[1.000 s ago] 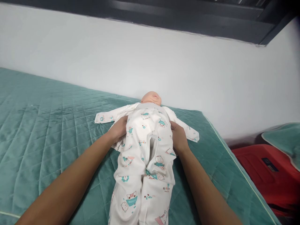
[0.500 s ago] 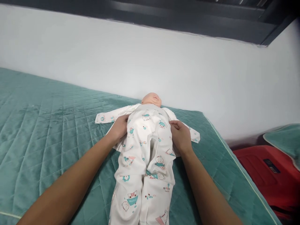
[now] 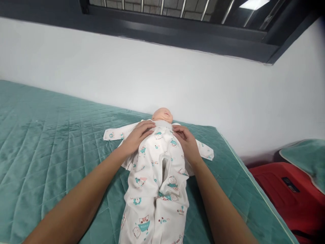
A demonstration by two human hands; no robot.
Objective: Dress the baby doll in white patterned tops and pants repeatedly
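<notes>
A baby doll (image 3: 162,114) lies on its back, its head close to the wall. It wears a white printed top, with one sleeve (image 3: 115,132) spread to the left and the other to the right. Over the top, white printed baby pants (image 3: 152,159) reach up to the chest, with a plain pale waistband (image 3: 162,125). My left hand (image 3: 138,135) rests with fingers stretched out on the left side of the waistband. On the opposite side my right hand (image 3: 187,140) lays its slightly bent, parted fingers on the waistband edge. The lower pant legs run out of view.
Beneath the doll is a green quilted cover (image 3: 63,142), its edge running down on the right. Beyond that edge stands a red plastic object (image 3: 284,193), with green cloth (image 3: 308,159) over part of it. A white wall (image 3: 127,71) and a dark-framed barred window (image 3: 165,23) lie behind.
Both hands have moved from the sides of the pants up toward the waistband, and their fingers now lie on top. The view has tilted up, showing more of the window.
</notes>
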